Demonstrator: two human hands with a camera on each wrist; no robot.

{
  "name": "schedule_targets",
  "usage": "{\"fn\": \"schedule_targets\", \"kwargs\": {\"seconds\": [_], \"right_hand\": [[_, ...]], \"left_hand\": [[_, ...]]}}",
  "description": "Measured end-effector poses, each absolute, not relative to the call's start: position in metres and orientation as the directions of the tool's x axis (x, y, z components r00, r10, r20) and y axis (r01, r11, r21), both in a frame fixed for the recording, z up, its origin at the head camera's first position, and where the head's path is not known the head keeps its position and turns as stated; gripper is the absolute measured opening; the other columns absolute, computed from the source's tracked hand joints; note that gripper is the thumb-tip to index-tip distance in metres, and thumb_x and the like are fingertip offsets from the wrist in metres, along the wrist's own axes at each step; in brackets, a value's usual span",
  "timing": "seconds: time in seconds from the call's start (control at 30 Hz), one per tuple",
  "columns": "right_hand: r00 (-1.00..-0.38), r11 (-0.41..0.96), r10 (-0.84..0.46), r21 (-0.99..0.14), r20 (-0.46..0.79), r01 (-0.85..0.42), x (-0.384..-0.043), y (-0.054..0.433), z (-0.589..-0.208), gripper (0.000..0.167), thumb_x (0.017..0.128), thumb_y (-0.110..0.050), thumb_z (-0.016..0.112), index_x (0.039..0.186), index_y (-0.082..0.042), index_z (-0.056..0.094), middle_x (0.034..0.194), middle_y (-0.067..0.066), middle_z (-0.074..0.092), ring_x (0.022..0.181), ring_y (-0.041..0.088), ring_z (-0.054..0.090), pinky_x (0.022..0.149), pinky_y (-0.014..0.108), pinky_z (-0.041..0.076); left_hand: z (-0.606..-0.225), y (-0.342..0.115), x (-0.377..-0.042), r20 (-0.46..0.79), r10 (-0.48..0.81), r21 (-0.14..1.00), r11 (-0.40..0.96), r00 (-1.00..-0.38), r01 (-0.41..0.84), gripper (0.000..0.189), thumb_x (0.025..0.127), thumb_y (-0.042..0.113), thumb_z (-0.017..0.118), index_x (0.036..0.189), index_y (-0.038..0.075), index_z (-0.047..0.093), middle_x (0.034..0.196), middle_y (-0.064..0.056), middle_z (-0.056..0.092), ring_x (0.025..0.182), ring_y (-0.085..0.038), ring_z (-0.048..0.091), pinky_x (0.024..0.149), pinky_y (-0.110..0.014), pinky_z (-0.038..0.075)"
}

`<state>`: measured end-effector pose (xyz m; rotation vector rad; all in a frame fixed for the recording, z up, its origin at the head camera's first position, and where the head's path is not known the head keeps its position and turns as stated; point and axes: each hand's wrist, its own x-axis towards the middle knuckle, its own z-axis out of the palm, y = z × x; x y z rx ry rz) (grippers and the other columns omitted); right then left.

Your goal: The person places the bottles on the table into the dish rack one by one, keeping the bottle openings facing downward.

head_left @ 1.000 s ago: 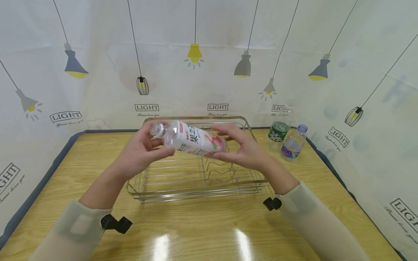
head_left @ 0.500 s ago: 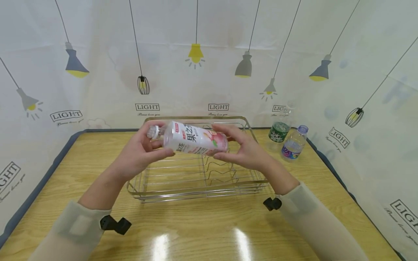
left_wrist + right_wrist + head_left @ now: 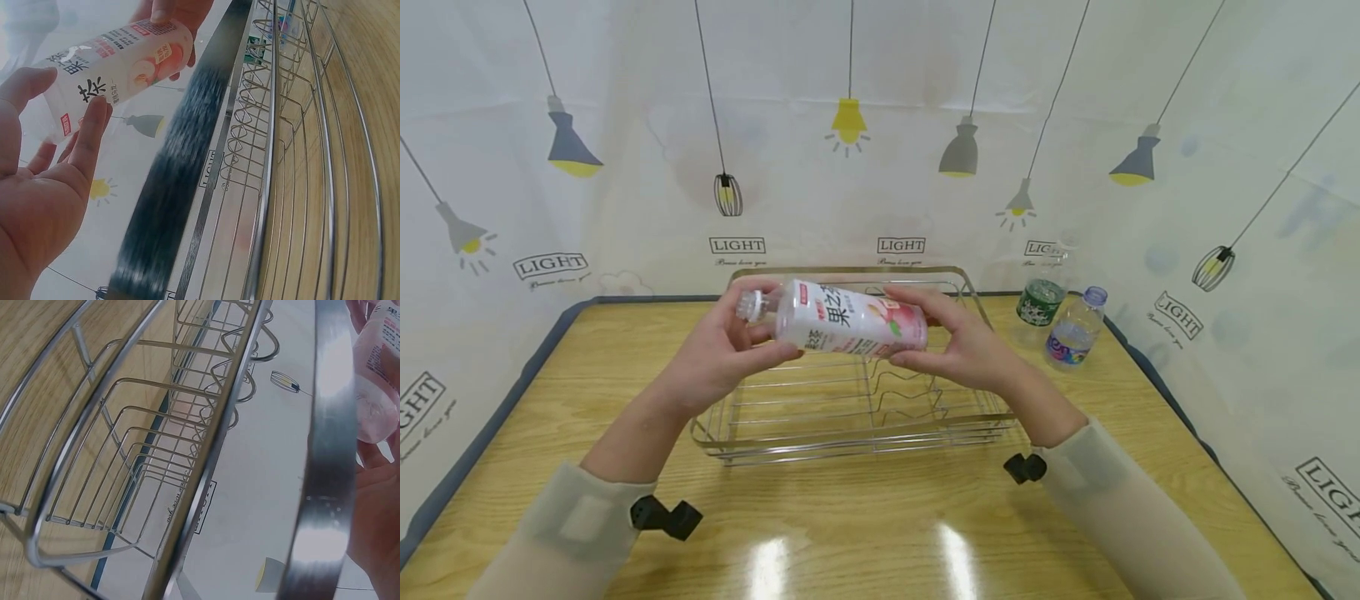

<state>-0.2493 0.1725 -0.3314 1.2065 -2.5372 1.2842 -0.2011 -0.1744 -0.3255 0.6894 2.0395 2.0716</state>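
A clear plastic drink bottle (image 3: 857, 321) with a white and pink peach label lies sideways between both hands, over the metal wire dish rack (image 3: 805, 450). At its neck and shoulder, the left hand (image 3: 715, 354) holds it, thumb in front. The right hand (image 3: 966, 342) grips the base end, thumb below and fingers behind. The white cap points left, and the base sits slightly lower. In the left wrist view, left fingertips touch the label of the bottle (image 3: 119, 75). The right wrist view catches only the bottle's base end (image 3: 378, 394) past the rack's rim (image 3: 325, 475).
On the table's back right stand two plastic bottles, one with a green label (image 3: 1040, 302) and one with a purple label and cap (image 3: 1075, 333). Wavy wire dividers (image 3: 910, 400) fill the rack's right part. A printed cloth backdrop (image 3: 805, 183) surrounds the wooden table (image 3: 850, 525).
The bottle has come a little closer to level and turned slightly: its cap shifted left and down, its base right and slightly up. Both hands stay nearly in place.
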Motion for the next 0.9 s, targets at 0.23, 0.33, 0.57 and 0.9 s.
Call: {"fn": "schedule_targets", "kwargs": {"seconds": [0.23, 0.33, 0.57, 0.9], "right_hand": [[-0.695, 0.351, -0.62, -0.663, 0.364, -0.661, -0.2498, 0.1735, -0.3329, 0.086, 0.094, -0.009, 0.088, 0.168, -0.017, 0.046, 0.164, 0.011, 0.052, 0.129, 0.029, 0.065, 0.111, 0.053, 0.054], [-0.697, 0.349, -0.62, -0.669, 0.36, -0.656, -0.2501, 0.1738, -0.3335, 0.085, 0.094, -0.009, 0.088, 0.167, -0.015, 0.046, 0.164, 0.011, 0.052, 0.129, 0.03, 0.065, 0.111, 0.056, 0.053], [-0.702, 0.36, -0.615, -0.663, 0.36, -0.656, -0.2511, 0.1744, -0.3338, 0.082, 0.094, -0.01, 0.088, 0.165, -0.015, 0.049, 0.162, 0.009, 0.052, 0.129, 0.027, 0.064, 0.111, 0.048, 0.054], [-0.681, 0.341, -0.609, -0.642, 0.405, -0.687, -0.2505, 0.1751, -0.3326, 0.078, 0.092, -0.008, 0.09, 0.16, -0.013, 0.053, 0.156, 0.01, 0.056, 0.129, 0.025, 0.062, 0.111, 0.039, 0.054]], "left_hand": [[-0.3259, -0.1747, -0.2008, 0.231, 0.423, 0.972, -0.071, -0.876, 0.223, 0.067, 0.101, -0.011, 0.068, 0.152, 0.023, 0.04, 0.164, -0.017, 0.043, 0.133, -0.012, 0.069, 0.099, -0.032, 0.063], [-0.3266, -0.1752, -0.2007, 0.237, 0.425, 0.971, -0.076, -0.874, 0.227, 0.066, 0.102, -0.011, 0.067, 0.152, 0.023, 0.04, 0.164, -0.017, 0.044, 0.134, -0.012, 0.069, 0.099, -0.033, 0.063], [-0.3274, -0.1754, -0.2014, 0.255, 0.427, 0.967, -0.1, -0.867, 0.235, 0.068, 0.101, -0.013, 0.067, 0.153, 0.022, 0.041, 0.16, -0.012, 0.048, 0.134, -0.013, 0.07, 0.1, -0.035, 0.064], [-0.3262, -0.1769, -0.2019, 0.237, 0.431, 0.971, -0.074, -0.871, 0.227, 0.069, 0.101, -0.013, 0.067, 0.156, 0.022, 0.041, 0.156, -0.016, 0.05, 0.128, -0.015, 0.072, 0.098, -0.039, 0.065]]}}
